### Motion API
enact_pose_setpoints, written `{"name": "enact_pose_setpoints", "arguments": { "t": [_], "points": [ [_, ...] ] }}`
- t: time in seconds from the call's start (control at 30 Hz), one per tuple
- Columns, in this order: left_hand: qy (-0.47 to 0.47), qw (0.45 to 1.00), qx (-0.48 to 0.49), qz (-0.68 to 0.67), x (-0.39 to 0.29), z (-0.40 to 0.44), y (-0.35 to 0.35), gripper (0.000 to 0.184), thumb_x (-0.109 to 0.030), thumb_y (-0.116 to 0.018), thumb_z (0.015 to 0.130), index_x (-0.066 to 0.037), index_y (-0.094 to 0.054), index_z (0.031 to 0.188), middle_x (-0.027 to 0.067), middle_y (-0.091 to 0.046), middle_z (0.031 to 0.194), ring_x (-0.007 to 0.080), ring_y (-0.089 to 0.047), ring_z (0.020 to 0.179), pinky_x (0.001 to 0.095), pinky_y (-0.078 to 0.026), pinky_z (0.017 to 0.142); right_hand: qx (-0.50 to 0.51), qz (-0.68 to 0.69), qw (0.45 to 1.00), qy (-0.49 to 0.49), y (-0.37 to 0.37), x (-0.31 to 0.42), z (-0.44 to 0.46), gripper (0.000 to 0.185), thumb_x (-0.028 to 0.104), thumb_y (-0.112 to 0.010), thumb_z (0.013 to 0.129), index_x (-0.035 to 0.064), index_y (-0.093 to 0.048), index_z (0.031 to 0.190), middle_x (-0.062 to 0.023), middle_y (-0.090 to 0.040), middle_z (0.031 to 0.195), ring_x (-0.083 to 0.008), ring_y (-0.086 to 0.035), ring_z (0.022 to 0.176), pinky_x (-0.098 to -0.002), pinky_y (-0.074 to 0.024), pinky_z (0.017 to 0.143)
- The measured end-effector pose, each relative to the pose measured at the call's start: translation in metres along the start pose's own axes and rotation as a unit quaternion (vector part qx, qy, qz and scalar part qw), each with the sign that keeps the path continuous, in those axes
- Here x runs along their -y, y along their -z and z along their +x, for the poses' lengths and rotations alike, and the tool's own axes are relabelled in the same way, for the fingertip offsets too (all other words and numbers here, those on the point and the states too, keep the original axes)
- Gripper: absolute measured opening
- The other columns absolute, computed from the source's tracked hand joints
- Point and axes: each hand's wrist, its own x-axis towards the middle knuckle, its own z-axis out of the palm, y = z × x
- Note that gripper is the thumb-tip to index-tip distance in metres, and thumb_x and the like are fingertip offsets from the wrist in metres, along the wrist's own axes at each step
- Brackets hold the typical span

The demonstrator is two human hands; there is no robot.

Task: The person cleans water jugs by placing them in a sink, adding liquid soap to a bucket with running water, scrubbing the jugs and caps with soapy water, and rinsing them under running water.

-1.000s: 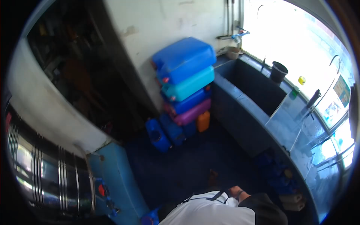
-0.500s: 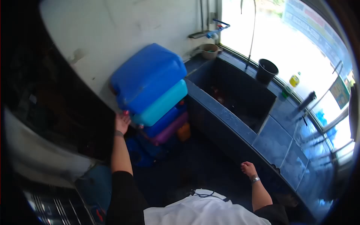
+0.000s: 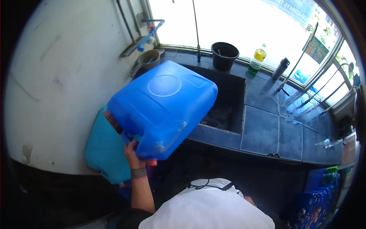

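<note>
My left hand (image 3: 133, 155) is closed around the handle of a big blue plastic jerrycan (image 3: 167, 107). The jerrycan is lifted and tilted, its handle end toward me and its far end over the sink's left part. A red threaded neck shows just right of my hand. Behind and below it, a turquoise jerrycan (image 3: 105, 147) leans by the wall. Only a sliver of my right hand (image 3: 249, 200) shows beside the white cloth over my front, and its fingers are hidden.
The dark tiled sink (image 3: 225, 114) is set in a tiled counter (image 3: 263, 126). Along the window stand a black bucket (image 3: 225, 56), a yellow-green bottle (image 3: 257, 59) and a dark cylinder (image 3: 281, 69). A beige pot (image 3: 149, 58) sits by the blue tap pipe (image 3: 150, 35). Blue containers (image 3: 314, 198) stand at right.
My left hand has taken hold of the blue jerrycan's handle and lifted it off the stack toward the sink. The view has turned right. My right hand has become mostly hidden.
</note>
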Motion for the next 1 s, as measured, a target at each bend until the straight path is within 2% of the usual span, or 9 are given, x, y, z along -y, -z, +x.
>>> {"name": "enact_pose_setpoints", "arguments": {
  "t": [0.13,0.3,0.37,0.53,0.63,0.7,0.77,0.87,1.0],
  "points": [
    [-0.058,0.986,-0.044,0.15,0.071,0.073,-0.114,0.019,-0.006,-0.058,0.08,-0.004,-0.055,0.099,0.0045,-0.057,0.081,0.0147,-0.056,0.074,0.0299,-0.047,0.069,0.001,-0.186,0.93,0.317,-0.04,0.119,-0.04,0.024,0.021,-0.054,0.089,0.0024,-0.068,0.085,-0.0084,-0.065,0.074,-0.0184,-0.061,0.068,-0.0341,-0.0494,0.063],
    [-0.066,0.943,-0.108,0.307,0.208,0.186,-0.157,0.028,-0.003,-0.063,0.074,0.0,-0.053,0.099,0.0064,-0.057,0.079,0.0161,-0.056,0.07,0.0299,-0.046,0.066,0.187,-0.11,0.945,0.244,-0.026,0.306,-0.122,0.02,0.015,-0.054,0.087,0.0014,-0.065,0.096,-0.0067,-0.064,0.078,-0.0119,-0.059,0.067,-0.027,-0.0484,0.062],
    [-0.056,0.925,-0.145,0.346,0.274,0.231,-0.145,0.032,-0.004,-0.064,0.072,0.001,-0.052,0.101,0.0072,-0.058,0.08,0.0166,-0.056,0.071,0.0304,-0.046,0.067,0.213,-0.034,0.905,0.368,-0.015,0.36,-0.146,0.019,0.012,-0.055,0.087,0.0017,-0.064,0.1,-0.0051,-0.063,0.08,-0.01,-0.057,0.067,-0.026,-0.0485,0.061],
    [-0.035,0.823,-0.105,0.557,0.339,0.248,-0.108,0.048,-0.014,-0.066,0.074,0.001,-0.047,0.116,0.0167,-0.061,0.089,0.0305,-0.061,0.08,0.0374,-0.048,0.075,0.072,-0.128,0.84,0.522,0.002,0.474,-0.117,0.023,0.01,-0.055,0.087,-0.0002,-0.06,0.106,-0.0037,-0.063,0.086,-0.0111,-0.058,0.076,-0.0247,-0.0481,0.068],
    [-0.051,0.783,-0.07,0.616,0.321,0.227,-0.138,0.059,-0.019,-0.067,0.076,-0.001,-0.043,0.127,0.0223,-0.059,0.106,0.036,-0.06,0.095,0.0419,-0.046,0.083,0.07,-0.054,0.806,0.586,-0.006,0.56,-0.106,0.029,0.012,-0.056,0.087,0.0021,-0.056,0.115,-0.0039,-0.061,0.097,-0.0105,-0.057,0.079,-0.0242,-0.0478,0.069],
    [-0.066,0.614,0.03,0.786,0.307,0.222,-0.155,0.071,-0.024,-0.068,0.077,-0.004,-0.035,0.136,0.0248,-0.042,0.132,0.0398,-0.044,0.119,0.0456,-0.039,0.096,0.136,0.129,0.806,0.561,-0.019,0.639,-0.111,0.035,0.012,-0.055,0.089,0.0022,-0.05,0.122,-0.0065,-0.059,0.103,-0.0098,-0.054,0.074,-0.0239,-0.0457,0.062],
    [-0.067,0.554,0.071,0.827,0.269,0.218,-0.192,0.064,-0.022,-0.068,0.076,-0.005,-0.042,0.132,0.0228,-0.03,0.141,0.0409,-0.033,0.127,0.048,-0.033,0.101,0.064,0.173,0.801,0.569,-0.031,0.733,-0.104,0.057,0.022,-0.057,0.089,0.0017,-0.033,0.136,-0.0113,-0.054,0.111,-0.0107,-0.055,0.072,-0.0233,-0.0467,0.06],
    [-0.321,0.545,0.149,0.76,0.18,0.252,-0.237,0.042,-0.015,-0.066,0.077,-0.003,-0.055,0.115,0.0223,-0.035,0.138,0.0384,-0.035,0.127,0.0448,-0.031,0.104,-0.031,0.194,0.844,0.499,-0.043,0.854,-0.094,0.083,0.043,-0.063,0.083,0.0046,-0.018,0.142,-0.0152,-0.054,0.115,-0.0198,-0.062,0.075,-0.0285,-0.0507,0.056],
    [-0.483,0.475,0.163,0.717,0.027,0.297,-0.311,0.034,-0.012,-0.057,0.085,-0.001,-0.054,0.117,0.0162,-0.048,0.127,0.0331,-0.043,0.121,0.0421,-0.033,0.103,-0.029,0.264,0.855,0.445,-0.064,0.921,-0.061,0.062,0.025,-0.063,0.078,0.002,-0.037,0.13,-0.0175,-0.057,0.105,-0.0262,-0.063,0.071,-0.0381,-0.0552,0.052]
  ]
}}
